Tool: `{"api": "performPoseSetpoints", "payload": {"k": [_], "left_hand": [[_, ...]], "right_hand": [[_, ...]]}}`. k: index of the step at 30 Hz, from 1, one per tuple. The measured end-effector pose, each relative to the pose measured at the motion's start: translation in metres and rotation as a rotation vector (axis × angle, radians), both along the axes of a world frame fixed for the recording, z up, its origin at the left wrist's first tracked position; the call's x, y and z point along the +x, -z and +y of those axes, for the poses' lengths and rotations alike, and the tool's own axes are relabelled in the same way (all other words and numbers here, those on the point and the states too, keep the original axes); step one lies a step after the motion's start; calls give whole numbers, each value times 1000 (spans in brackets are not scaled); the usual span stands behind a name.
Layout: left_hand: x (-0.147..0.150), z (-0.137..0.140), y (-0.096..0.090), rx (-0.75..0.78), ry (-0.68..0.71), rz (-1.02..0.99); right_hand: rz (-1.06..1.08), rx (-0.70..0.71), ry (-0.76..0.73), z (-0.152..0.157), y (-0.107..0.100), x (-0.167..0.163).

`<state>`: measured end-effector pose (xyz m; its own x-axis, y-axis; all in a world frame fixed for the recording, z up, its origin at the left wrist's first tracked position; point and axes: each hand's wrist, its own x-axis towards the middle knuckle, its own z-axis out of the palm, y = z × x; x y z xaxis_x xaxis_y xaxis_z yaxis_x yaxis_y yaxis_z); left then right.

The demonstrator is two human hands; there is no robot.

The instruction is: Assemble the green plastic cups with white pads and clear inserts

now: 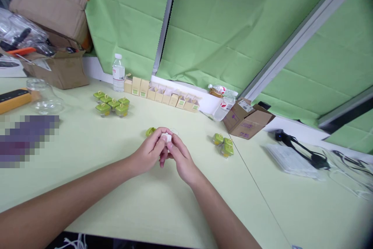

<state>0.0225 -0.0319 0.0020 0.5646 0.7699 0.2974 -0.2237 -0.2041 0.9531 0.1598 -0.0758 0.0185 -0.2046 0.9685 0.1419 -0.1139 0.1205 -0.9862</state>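
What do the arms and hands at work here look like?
They are a person's, not a machine's. The left hand and right hand wear no gloves, and no ring shows, though some fingers are hidden. Both forearms are bare: no sleeve, watch, bracelet or cable appears on the parts in view.

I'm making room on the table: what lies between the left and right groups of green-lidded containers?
In the head view: a green piece, a faint clear item, and the left hand and right hand around a small white piece.
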Motion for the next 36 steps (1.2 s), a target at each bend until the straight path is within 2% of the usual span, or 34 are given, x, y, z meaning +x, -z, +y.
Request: {"api": "performPoseSetpoints", "payload": {"k": [7,13,18,25,31,36], "left_hand": [[-4,0,0,228,-37,124],[-5,-1,-1,283,-97,106],[-2,-3,0,222,-73,29],[2,-10,-5,56,-70,-89],[6,-16,-5,3,-120,-108],[6,-16,-5,-35,-118,-138]], "right_hand": [[14,48,-1,-2,-2,2],[-16,78,22,-4,-4,0],[-87,163,55,-6,-2,-3],[-227,290,103,-6,4,-6],[-317,359,201,-6,7,-8],[-354,383,227,-7,6,-7]]}}
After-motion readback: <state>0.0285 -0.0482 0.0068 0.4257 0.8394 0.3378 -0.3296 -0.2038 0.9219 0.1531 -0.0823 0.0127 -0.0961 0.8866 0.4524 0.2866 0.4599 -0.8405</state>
